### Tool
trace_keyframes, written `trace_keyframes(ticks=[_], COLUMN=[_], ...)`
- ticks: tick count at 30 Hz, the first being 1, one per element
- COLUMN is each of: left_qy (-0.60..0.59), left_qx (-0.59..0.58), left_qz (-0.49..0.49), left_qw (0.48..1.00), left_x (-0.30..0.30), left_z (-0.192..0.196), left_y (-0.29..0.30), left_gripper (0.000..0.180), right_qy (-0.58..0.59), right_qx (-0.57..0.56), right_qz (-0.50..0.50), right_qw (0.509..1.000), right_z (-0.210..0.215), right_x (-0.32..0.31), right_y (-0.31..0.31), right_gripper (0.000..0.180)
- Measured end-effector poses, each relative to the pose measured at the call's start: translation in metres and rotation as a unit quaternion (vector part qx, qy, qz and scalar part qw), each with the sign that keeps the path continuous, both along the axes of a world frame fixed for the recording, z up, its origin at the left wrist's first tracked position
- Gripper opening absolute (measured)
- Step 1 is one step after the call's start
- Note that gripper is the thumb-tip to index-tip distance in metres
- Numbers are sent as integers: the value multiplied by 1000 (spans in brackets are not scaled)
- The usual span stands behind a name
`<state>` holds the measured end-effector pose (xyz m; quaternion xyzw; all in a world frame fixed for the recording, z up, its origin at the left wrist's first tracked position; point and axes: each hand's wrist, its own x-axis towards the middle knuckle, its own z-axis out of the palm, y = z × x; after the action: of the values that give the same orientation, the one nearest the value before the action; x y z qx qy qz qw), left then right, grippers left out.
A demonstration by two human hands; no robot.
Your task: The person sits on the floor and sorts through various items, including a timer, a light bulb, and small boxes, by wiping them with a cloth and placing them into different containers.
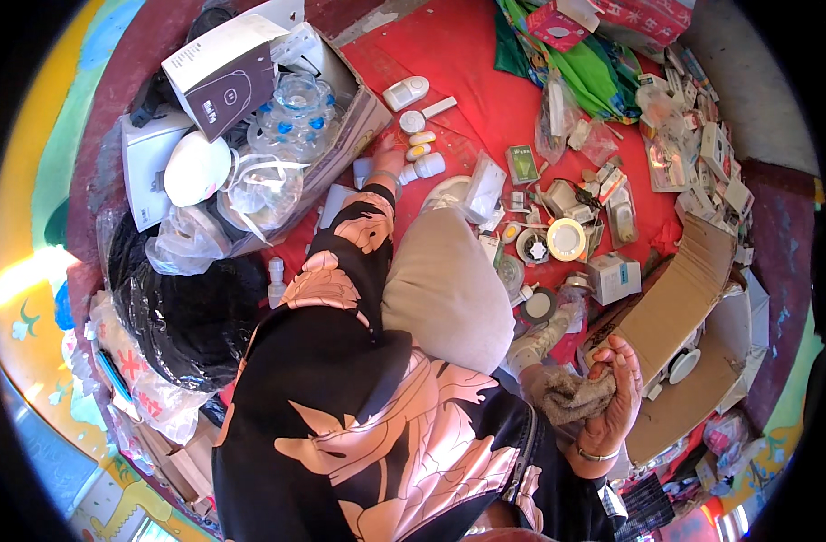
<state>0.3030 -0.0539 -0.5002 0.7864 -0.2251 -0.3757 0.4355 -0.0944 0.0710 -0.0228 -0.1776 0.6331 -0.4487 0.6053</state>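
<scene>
The left hand (388, 161) reaches out to small white bulbs (421, 144) lying on the red cloth (485, 90) beside the cardboard box (359, 108); its fingers seem to touch one, though the grip is unclear. The right hand (612, 397) has its fingers clenched on a grey rag (567, 395).

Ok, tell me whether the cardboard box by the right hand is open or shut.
Open: the cardboard box has its flaps spread beside the right hand, showing white round items inside.
</scene>
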Motion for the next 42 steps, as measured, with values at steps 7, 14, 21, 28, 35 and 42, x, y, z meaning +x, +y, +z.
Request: trace_keyframes(ticks=[7, 14, 21, 28, 35, 42], left_qy=[-143, -129, -315, -341, -344, -18], left_qx=[119, 128, 122, 201, 263, -27], left_qz=[-140, -157, -159, -317, -332, -130], left_qw=[973, 971, 928, 862, 838, 991], left_x=[-4, -25, -15, -8, 4, -12], left_z=[75, 74, 98, 103, 107, 144], left_y=[-12, 5, -17, -57, -57, -46], left_gripper=[32, 18, 41, 50, 41, 46], right_qy=[-7, -1, 15, 4, -2, -2], right_qx=[5, 3, 3, 43, 48, 30], right_qz=[52, 44, 49, 44, 64, 60], right_qw=[999, 999, 999, 998, 997, 998], right_z=[-6, -1, 4, -5, -14, -7], right_x=[-7, 2, 8, 3, -5, -5], right_y=[-2, -3, -4, -8, -13, -8], right_gripper=[28, 25, 24, 25, 22, 22])
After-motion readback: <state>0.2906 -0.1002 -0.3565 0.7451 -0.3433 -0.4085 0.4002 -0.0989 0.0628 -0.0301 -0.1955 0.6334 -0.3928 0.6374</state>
